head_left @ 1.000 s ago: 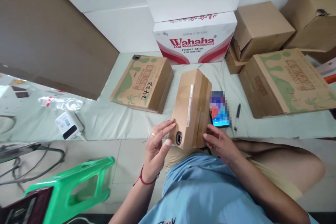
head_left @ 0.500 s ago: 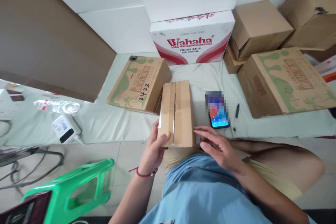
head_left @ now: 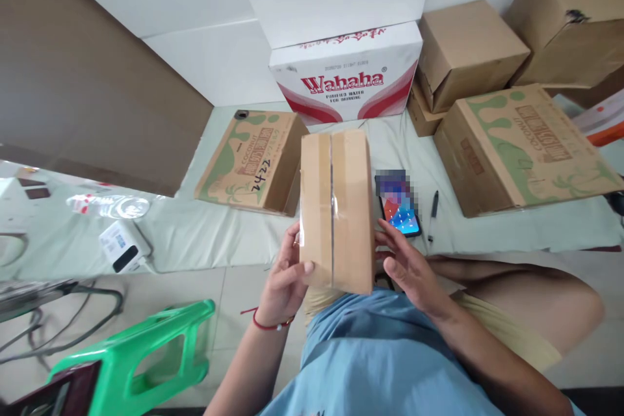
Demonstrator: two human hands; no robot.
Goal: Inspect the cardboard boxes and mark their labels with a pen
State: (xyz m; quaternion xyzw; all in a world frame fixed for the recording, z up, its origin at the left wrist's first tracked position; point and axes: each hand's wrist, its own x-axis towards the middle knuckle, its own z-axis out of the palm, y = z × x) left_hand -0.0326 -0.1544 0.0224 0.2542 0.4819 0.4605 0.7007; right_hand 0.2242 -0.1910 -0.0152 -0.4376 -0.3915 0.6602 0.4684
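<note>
A small taped cardboard box is raised over the front edge of the table, its top seam facing up at me. My left hand grips its near left side, with the thumb on the top face and the other fingers partly hidden behind the side. At the box's right side is my right hand, fingers stretched and apart. Its fingertips come up to that side; whether they touch it I cannot tell. Just beyond the right hand lie a lit phone and a black pen.
Behind stand a coconut carton, a white Wahaha carton and another coconut carton, with brown boxes at the back right. To the left are a plastic bottle, a white device and a green stool.
The small box has come up off the table toward me and looks larger. My left hand keeps its hold, and my right hand stays beside the box with fingers spread.
</note>
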